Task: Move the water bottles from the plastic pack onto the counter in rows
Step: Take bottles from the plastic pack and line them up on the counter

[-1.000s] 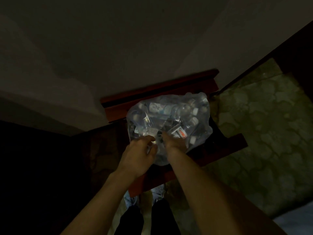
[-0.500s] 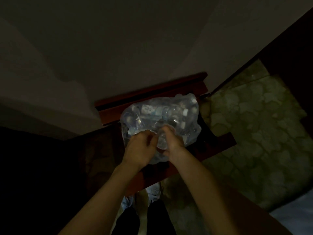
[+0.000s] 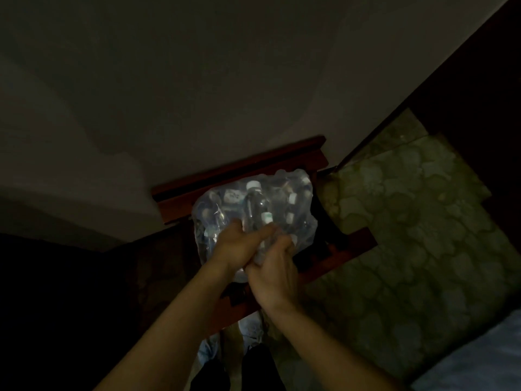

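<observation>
Both hands had closed in on each other since half a second earlier; my right hand slid left until it overlapped my left hand at the near edge of the plastic pack, and the view had dipped slightly. Left hand's fingers were curled into the wrap at the pack's near side. Right hand's were bunched on film or a bottle body just beside them; too dark to tell which. Pack sat on a red-brown wooden stand against the wall, bottles jumbled inside. One water bottle lay with its white cap toward the wall, seemingly still under film. None were out yet; I couldn't make out a counter near the pack. My read: still tearing the wrap open. Risks: film giving way suddenly and loose bottles rolling off the stand's near edge toward the floor, or both hands dragging the whole pack off the stand. Poor light made grip checks unreliable.
</observation>
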`<state>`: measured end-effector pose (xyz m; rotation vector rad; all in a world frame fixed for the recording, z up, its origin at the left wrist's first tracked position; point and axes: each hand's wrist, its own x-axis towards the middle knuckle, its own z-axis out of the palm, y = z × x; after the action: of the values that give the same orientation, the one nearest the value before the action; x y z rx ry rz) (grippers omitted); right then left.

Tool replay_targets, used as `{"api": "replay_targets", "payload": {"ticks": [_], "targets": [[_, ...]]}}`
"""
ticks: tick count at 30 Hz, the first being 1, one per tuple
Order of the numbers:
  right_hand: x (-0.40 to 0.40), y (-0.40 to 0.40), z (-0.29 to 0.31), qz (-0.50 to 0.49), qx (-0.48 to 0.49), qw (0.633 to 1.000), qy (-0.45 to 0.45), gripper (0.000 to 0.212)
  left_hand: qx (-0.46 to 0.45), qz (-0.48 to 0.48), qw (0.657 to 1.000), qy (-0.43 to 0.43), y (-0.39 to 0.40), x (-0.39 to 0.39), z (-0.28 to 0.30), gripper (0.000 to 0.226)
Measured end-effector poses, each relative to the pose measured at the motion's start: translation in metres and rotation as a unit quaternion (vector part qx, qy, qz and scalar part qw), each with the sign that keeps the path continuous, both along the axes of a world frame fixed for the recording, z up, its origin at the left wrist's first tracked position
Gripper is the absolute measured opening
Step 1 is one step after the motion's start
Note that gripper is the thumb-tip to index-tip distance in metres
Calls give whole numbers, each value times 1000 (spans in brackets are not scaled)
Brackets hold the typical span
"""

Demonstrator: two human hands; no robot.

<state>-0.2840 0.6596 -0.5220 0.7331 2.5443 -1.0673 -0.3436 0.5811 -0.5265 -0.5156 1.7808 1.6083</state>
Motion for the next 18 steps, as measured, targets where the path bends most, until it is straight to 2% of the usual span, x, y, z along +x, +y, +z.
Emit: {"api": "replay_targets", "payload": {"ticks": [3,6,8,10,13,18], "targets": [[1,-10,1,87,37,992,80,82,55,69,996,16,-7,-5,8,41],[0,-13,-1,157,-4,980,118,77,88,127,988,-24,-23,-13,5,44],[-2,-9,-6,135,-90,980,117,67,95,114,989,-26,-36,-15,0,42],[-12,-4,-14,69,-141,982,109,52,109,105,988,-2,-46,-14,-4,29],[-41,9,-33,-1,-103,989,102,29,114,98,988,24,-54,-14,-9,21],[-83,28,-67,44,-39,998,11,22,122,88,988,38,-61,-15,-15,19]]}}
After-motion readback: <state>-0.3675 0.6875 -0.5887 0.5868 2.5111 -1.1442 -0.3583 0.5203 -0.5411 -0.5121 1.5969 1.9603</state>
